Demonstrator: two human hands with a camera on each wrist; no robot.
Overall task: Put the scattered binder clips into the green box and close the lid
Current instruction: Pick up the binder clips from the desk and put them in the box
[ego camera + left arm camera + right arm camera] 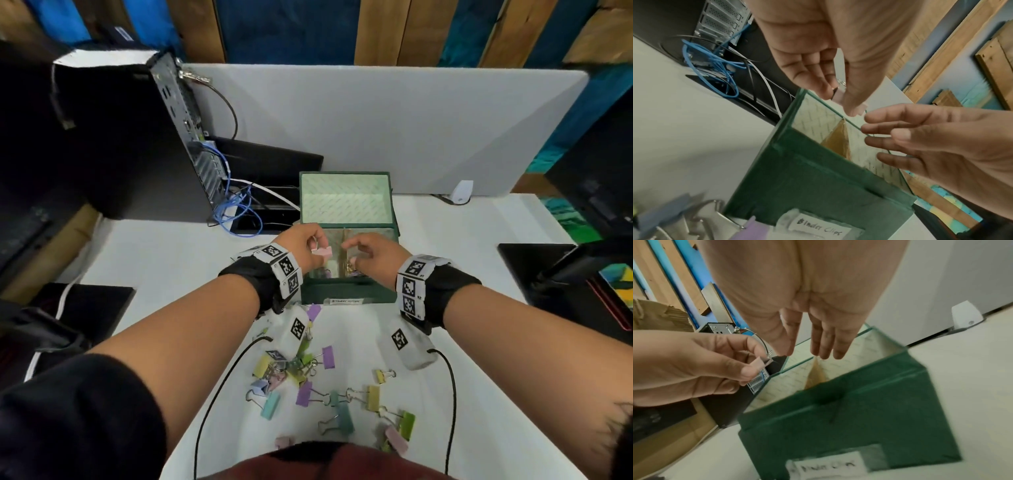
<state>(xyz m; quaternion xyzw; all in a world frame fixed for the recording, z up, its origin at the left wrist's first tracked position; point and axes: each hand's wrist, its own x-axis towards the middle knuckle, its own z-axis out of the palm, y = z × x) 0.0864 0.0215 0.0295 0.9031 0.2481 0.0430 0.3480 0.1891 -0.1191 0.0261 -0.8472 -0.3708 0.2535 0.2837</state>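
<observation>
The green box (346,291) stands in the middle of the white table, its lid (344,195) upright at the back. My left hand (317,245) pinches a pink binder clip (322,252) just above the box's left rim. Over the opening my right hand (352,248) hovers with relaxed fingers and holds nothing. A few clips (352,269) lie inside. Several pastel binder clips (329,394) are scattered on the table in front of the box. The left wrist view shows the pink clip (837,98) over the box (818,186). In the right wrist view, straight fingers (824,344) point into the box (859,426).
A black computer tower (120,137) with blue cables (236,212) stands at the back left. A grey divider panel (376,120) closes off the back. A small white device (460,192) sits at the back right. A black pad (534,270) lies at the right.
</observation>
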